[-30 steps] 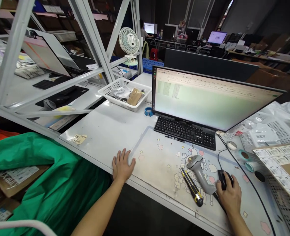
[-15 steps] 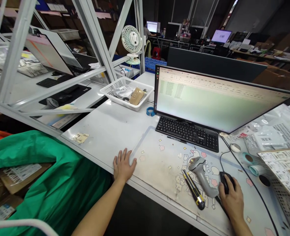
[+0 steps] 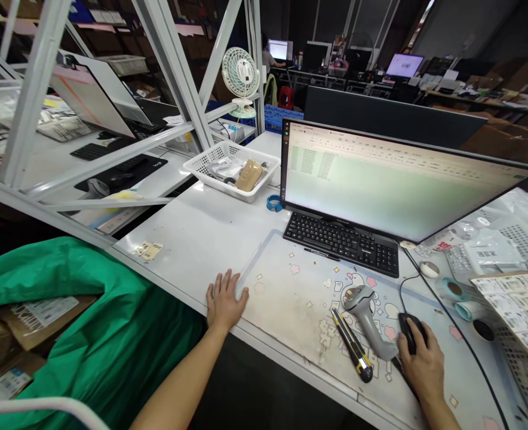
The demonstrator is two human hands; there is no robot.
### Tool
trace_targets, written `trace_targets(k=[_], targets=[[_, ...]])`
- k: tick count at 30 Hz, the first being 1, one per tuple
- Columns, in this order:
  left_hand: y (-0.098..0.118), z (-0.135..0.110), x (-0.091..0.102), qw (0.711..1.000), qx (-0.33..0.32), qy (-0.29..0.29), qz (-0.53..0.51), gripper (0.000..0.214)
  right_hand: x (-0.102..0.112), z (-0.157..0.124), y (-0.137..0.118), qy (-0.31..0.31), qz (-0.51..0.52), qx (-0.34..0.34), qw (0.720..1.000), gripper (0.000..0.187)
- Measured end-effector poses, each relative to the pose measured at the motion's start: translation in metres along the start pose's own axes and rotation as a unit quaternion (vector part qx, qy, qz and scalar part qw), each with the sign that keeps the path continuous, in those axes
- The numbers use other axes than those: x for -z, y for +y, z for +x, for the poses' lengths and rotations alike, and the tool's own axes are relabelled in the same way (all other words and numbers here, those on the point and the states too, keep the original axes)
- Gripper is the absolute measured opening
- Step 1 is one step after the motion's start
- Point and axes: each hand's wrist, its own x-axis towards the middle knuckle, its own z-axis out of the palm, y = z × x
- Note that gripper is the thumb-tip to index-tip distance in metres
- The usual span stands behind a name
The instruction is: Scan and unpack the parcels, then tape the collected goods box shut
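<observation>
My left hand lies flat with fingers spread on the front edge of the white desk, by the left border of the printed desk mat. Under my right hand is a black computer mouse, with the fingers curved over it. A grey barcode scanner rests on the mat just left of that hand. Beside the scanner lies a yellow and black utility knife. The black keyboard sits below a lit monitor showing a spreadsheet-like page.
A white basket with small packages stands at the back left, near a blue tape roll. Tape rolls and label sheets crowd the right. Green cloth with parcels hangs at left. Metal frame bars divide the desks.
Both my hands stay in place, the right one on the mouse. At the far left edge, another person's hand now shows higher up, at the neighbouring desk. The camera view shifted very slightly.
</observation>
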Motion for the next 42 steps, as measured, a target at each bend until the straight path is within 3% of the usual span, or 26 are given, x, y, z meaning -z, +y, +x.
trace_targets(k=[14, 42], targets=[[-0.0024, -0.0007, -0.0037, 1.0, -0.007, 0.009, 0.008, 0.056, -0.0001, 0.0002, 0.0015, 0.012, -0.014, 0.023, 1.0, 0.051], [-0.0049, -0.0001, -0.0071, 1.0, -0.015, 0.024, 0.002, 0.057, -0.0022, -0.0006, -0.0003, 0.029, -0.01, -0.004, 1.0, 0.052]])
